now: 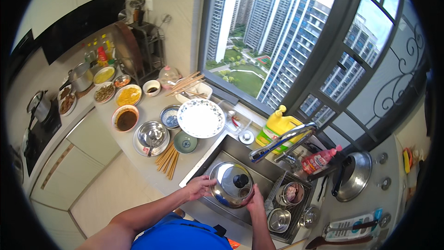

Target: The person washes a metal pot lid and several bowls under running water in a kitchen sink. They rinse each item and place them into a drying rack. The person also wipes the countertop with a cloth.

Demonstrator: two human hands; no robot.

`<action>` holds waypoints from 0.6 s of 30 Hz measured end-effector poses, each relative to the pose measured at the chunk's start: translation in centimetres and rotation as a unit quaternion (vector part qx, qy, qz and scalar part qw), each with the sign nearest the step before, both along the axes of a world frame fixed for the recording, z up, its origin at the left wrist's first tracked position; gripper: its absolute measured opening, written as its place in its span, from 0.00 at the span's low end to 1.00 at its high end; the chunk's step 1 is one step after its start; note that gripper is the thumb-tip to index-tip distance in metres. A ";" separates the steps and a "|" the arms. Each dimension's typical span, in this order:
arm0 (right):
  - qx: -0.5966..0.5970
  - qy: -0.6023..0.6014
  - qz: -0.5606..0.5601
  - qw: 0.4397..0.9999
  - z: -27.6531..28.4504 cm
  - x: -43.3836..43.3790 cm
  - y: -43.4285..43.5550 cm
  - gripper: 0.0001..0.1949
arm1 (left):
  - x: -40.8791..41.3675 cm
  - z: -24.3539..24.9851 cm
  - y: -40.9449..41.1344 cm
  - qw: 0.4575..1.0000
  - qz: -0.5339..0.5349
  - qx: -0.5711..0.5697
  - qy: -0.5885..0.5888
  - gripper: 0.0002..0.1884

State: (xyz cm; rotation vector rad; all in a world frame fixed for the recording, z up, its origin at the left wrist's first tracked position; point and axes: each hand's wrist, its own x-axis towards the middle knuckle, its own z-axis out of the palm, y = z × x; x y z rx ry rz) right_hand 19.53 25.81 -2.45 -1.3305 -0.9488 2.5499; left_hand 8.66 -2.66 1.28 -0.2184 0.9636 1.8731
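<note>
A shiny round metal pot lid [229,180] with a black knob is held over the stainless steel sink [222,152]. My left hand [200,187] is at the lid's left edge, with the fingers touching or very near the rim. On the lower right edge my right hand [256,199] grips the rim. The chrome faucet [282,140] arches over the sink above the lid. Right of my right hand, a wire rack in the sink holds a metal pot with pieces of raw meat [292,193] and a small metal bowl [279,220].
Left of the sink stand a large white plate [201,118], a green bowl [185,142], loose chopsticks [169,161], a metal bowl [152,135] and several dishes of food. Behind it are a yellow detergent bottle [277,132] and a pink bottle [319,160]. A wok [359,177] lies right.
</note>
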 end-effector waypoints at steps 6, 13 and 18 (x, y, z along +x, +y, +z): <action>-0.025 0.023 0.144 0.989 -3.1 1.2 0.2 0.17 | 3.3 5.5 0.5 0.997 0.042 0.021 0.061 0.21; 0.157 -0.089 0.281 0.942 1.1 -0.5 -2.4 0.11 | 6.3 6.0 -1.7 0.912 -0.005 -0.098 0.399 0.16; 0.266 -0.072 0.233 0.933 1.8 -1.8 -3.4 0.10 | 9.3 9.1 -3.9 0.662 -0.144 -0.191 0.711 0.11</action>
